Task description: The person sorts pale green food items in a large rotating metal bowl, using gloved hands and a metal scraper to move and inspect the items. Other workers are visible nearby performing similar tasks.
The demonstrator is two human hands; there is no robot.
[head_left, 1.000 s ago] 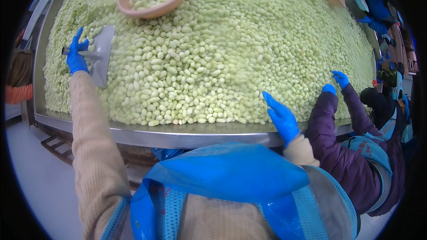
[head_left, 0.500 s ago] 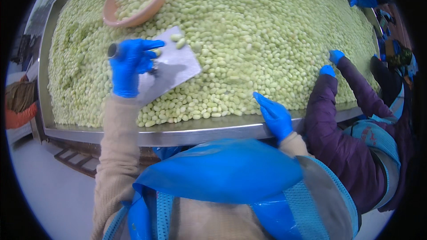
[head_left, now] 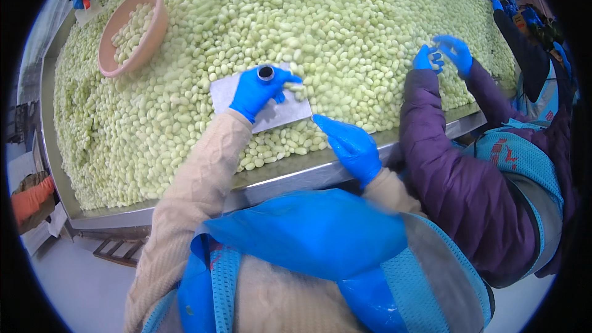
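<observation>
1. The left hand (head_left: 254, 94) had carried the scoop (head_left: 287, 111) rightward, from beside the left edge of the tray (head_left: 290, 180) to a spot just in from the front edge.
2. Its fingers were wrapped around the handle, with the index finger stretched out over the blade; the handle's round end now faced upward (earlier it had pointed left).
3. A few beans (head_left: 197, 24) showed at the blade's right end, beyond the fingers; whether they lay on the metal or on the heap behind was hard to tell.
4. The right hand (head_left: 354, 148) had its fingers straight and together, its palm holding nothing that showed. Its fingertips had come right up to the blade's near right corner, though contact could not be made out.
5. So the two hands, well apart a second before, now met over one patch of beans, which seemed to bring both within reach of the scoop.
6. The bowl (head_left: 154, 31), part filled with beans, sat tilted near the tray's left edge (its shift in view looked like head movement).
</observation>
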